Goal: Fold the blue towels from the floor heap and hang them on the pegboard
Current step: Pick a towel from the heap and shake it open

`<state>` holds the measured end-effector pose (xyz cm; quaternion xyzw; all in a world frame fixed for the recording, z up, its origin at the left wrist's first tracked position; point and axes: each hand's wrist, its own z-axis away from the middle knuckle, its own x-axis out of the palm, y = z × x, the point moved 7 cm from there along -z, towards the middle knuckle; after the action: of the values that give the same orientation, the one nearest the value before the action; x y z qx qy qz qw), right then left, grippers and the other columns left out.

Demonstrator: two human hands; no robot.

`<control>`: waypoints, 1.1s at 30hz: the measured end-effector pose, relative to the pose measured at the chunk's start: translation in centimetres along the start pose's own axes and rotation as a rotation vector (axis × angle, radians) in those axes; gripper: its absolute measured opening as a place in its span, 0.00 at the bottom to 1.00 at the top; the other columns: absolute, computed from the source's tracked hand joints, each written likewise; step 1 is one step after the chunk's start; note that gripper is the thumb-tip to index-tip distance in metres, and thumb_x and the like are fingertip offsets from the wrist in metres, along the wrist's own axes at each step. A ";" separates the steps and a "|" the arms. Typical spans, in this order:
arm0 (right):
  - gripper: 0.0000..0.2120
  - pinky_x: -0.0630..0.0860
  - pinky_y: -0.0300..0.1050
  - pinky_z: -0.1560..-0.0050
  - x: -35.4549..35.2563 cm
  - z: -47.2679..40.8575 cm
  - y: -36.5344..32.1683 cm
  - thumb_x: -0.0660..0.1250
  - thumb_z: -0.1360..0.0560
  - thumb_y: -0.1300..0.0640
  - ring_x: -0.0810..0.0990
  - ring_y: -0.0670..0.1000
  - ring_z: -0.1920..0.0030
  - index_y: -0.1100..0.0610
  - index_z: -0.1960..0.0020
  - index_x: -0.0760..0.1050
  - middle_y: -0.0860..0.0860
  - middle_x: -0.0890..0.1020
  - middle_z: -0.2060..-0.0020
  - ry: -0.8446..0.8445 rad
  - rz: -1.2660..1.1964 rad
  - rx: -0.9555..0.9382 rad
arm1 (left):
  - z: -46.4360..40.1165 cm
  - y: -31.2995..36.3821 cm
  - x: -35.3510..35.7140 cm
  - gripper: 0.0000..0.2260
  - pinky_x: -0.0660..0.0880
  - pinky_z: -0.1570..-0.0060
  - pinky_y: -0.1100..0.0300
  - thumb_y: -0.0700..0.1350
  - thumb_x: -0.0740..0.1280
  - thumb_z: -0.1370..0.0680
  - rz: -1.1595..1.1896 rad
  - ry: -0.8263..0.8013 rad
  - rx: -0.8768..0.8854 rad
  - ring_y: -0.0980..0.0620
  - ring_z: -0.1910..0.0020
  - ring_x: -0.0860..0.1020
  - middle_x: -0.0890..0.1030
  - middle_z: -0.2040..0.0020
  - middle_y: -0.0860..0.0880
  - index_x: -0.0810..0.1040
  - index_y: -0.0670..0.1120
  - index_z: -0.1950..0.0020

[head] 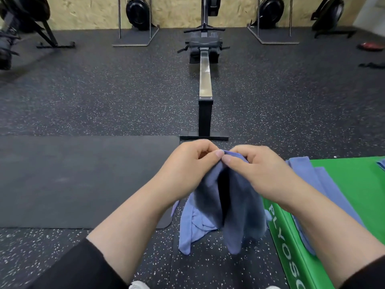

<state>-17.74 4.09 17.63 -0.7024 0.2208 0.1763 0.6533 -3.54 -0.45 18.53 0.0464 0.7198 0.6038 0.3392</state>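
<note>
At the centre of the frame both hands meet: the left hand (188, 163) and the right hand (253, 168) each pinch the top edge of a blue towel (235, 205), which hangs down onto the speckled floor (104, 97). More blue towels (320, 184) drape the green plyo box (354, 195) at lower right. A black mat (83, 180) lies left; a rowing machine (205, 80) stretches ahead, open floor either side

Both hands — left hand (188, 163), right hand (256, 172) — pinch one blue towel (235, 207) at its top edge, thumbs touching, above the speckled floor (104, 97).
</note>
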 end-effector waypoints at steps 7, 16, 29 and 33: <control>0.18 0.63 0.48 0.62 -3.4 -0.2 1.7 0.63 0.18 0.48 0.65 0.47 0.65 0.59 0.62 0.71 0.46 0.68 0.69 0.291 -0.057 0.066 | 0.0 -2.4 -1.9 0.10 0.63 0.72 0.64 0.44 0.66 0.21 -0.363 -0.041 -0.128 0.58 0.72 0.65 0.71 0.70 0.53 0.77 0.41 0.61; 0.21 0.60 0.48 0.63 -4.8 0.0 3.2 0.62 0.19 0.50 0.61 0.49 0.67 0.60 0.65 0.62 0.47 0.63 0.70 0.438 -0.070 0.136 | -0.2 -4.1 -4.9 0.09 0.68 0.63 0.59 0.44 0.63 0.18 -0.366 0.178 -0.270 0.50 0.62 0.74 0.82 0.61 0.48 0.81 0.46 0.55; 0.15 0.62 0.42 0.68 -1.3 -0.3 2.4 0.69 0.23 0.52 0.66 0.46 0.68 0.61 0.62 0.75 0.48 0.72 0.71 0.050 0.271 0.106 | -0.1 -1.5 -3.1 0.11 0.66 0.66 0.61 0.49 0.73 0.23 0.115 0.225 -0.116 0.56 0.68 0.71 0.77 0.68 0.53 0.80 0.47 0.64; 0.19 0.60 0.43 0.68 -2.6 -0.4 2.1 0.65 0.20 0.52 0.61 0.45 0.70 0.60 0.66 0.68 0.45 0.65 0.72 0.170 0.200 0.112 | 0.1 -2.5 -1.9 0.10 0.70 0.65 0.63 0.43 0.65 0.18 0.299 0.101 -0.206 0.57 0.67 0.73 0.80 0.65 0.53 0.84 0.43 0.54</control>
<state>-21.05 3.82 17.26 -0.6519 0.3536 0.1677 0.6495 -1.22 -1.94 17.09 0.0878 0.6553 0.7196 0.2122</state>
